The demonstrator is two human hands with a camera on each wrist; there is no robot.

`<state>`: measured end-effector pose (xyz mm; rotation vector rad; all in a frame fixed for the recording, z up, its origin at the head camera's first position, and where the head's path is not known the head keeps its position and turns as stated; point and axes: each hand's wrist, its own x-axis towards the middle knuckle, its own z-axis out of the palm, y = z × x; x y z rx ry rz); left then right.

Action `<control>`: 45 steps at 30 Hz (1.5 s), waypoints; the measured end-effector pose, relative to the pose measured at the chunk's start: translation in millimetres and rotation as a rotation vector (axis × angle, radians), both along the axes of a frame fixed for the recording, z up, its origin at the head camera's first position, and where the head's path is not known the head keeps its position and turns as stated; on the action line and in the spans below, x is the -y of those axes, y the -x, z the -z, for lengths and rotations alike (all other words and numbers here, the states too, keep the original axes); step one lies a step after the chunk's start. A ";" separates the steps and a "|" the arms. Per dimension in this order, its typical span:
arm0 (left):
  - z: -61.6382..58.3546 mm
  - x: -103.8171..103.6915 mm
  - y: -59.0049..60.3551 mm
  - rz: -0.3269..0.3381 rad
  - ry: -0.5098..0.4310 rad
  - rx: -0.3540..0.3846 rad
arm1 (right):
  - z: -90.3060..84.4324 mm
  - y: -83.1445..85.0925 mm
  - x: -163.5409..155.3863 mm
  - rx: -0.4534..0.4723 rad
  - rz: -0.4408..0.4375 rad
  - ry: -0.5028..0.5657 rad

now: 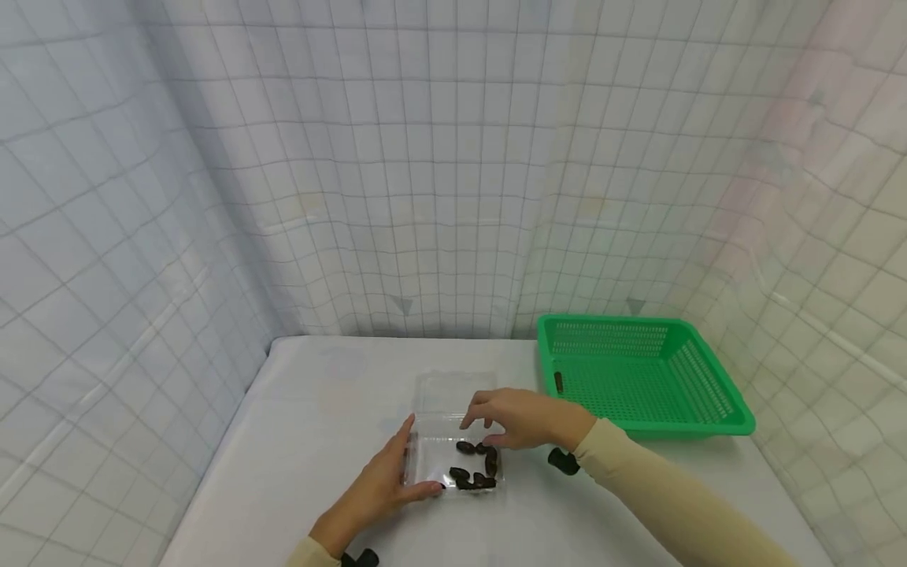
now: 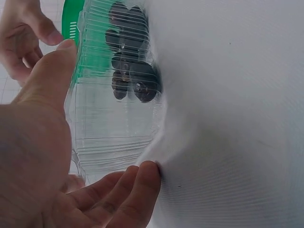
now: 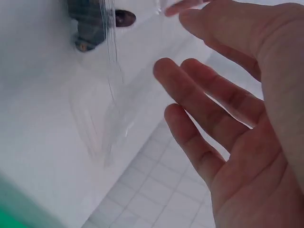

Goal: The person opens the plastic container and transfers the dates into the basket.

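A clear plastic box sits near the middle of the white worktop, a bit toward the front edge. Its lid is open and lies flat behind it. The left hand holds the box's left side, thumb on the rim and fingers curled against the wall. The right hand hovers over the box with loose, spread fingers and holds nothing. Several dark dates still lie in the box. Only one date lies in the green basket at the back right corner, so most of the moving looks left to do.
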<state>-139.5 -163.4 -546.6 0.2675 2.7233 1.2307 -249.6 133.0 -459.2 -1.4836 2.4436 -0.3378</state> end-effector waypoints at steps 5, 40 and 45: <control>-1.1 3.6 -0.8 0.009 -0.009 0.001 | 14.2 -2.2 24.0 0.032 -0.033 -0.121; -4.6 13.7 -3.9 0.031 0.009 0.000 | 43.0 5.2 66.1 0.025 -0.154 -0.172; -1.0 3.7 -1.0 0.025 -0.015 0.003 | 42.5 8.0 57.0 0.030 -0.116 -0.174</control>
